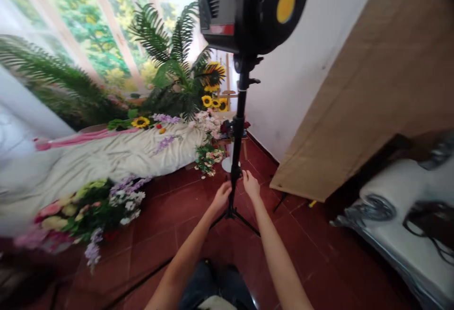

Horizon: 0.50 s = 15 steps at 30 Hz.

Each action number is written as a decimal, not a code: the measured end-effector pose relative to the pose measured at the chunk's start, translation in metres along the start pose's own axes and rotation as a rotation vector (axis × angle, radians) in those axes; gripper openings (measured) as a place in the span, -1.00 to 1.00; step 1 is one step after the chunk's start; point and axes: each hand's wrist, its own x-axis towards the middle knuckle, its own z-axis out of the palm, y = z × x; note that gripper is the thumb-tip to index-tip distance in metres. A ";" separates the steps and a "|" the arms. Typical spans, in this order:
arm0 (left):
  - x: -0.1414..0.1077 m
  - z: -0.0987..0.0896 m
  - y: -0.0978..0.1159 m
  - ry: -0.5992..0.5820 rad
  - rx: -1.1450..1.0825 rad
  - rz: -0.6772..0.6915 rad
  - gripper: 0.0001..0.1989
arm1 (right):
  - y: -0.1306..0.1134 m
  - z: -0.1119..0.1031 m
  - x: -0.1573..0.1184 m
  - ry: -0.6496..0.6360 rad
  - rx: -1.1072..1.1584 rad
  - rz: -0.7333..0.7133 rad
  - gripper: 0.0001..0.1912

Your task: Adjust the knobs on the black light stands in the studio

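Observation:
A black light stand (237,151) rises upright in front of me, its tripod legs (230,213) spread on the floor. On top sits a large black studio light (244,12) with a yellow disc on its back. My left hand (222,195) is on the left of the lower pole, fingers curled closed against it. From the right, my right hand (251,186) has its fingers pinched at the knob (239,173) of the pole's lower collar. The fingertips are small and slightly blurred.
A cream cloth (117,156) with flowers covers a low platform at left. A flower bouquet (78,210) stands at its front. Palm fronds (173,55) rise behind. A tan backdrop panel (329,102) leans right, near plastic-wrapped white rolls (397,192). A black cable (142,279) crosses the red tiles.

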 end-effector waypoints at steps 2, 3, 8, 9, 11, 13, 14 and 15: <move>-0.067 -0.026 -0.037 -0.158 0.083 -0.215 -0.58 | 0.000 0.001 -0.002 0.003 0.015 -0.007 -0.41; -0.103 -0.040 -0.055 -0.234 0.142 -0.305 -0.63 | -0.001 0.001 -0.002 0.002 0.024 -0.014 -0.41; -0.267 -0.111 -0.123 -0.055 0.251 -0.772 -0.67 | -0.001 0.004 -0.005 -0.044 0.059 -0.023 -0.48; -0.292 -0.127 -0.130 0.043 0.236 -0.848 -0.66 | 0.002 0.005 -0.006 -0.050 0.055 -0.024 -0.50; -0.336 -0.160 -0.135 0.233 0.223 -0.922 -0.65 | 0.010 0.010 -0.007 -0.026 0.037 -0.011 -0.54; -0.376 -0.195 -0.133 0.398 0.222 -0.908 -0.65 | 0.020 0.021 -0.009 0.058 0.028 0.038 -0.55; -0.395 -0.213 -0.131 0.479 0.214 -0.891 -0.66 | 0.023 0.031 -0.012 0.098 0.061 0.064 -0.54; -0.413 -0.230 -0.128 0.555 0.196 -0.873 -0.66 | 0.024 0.043 -0.017 0.123 0.163 0.080 -0.52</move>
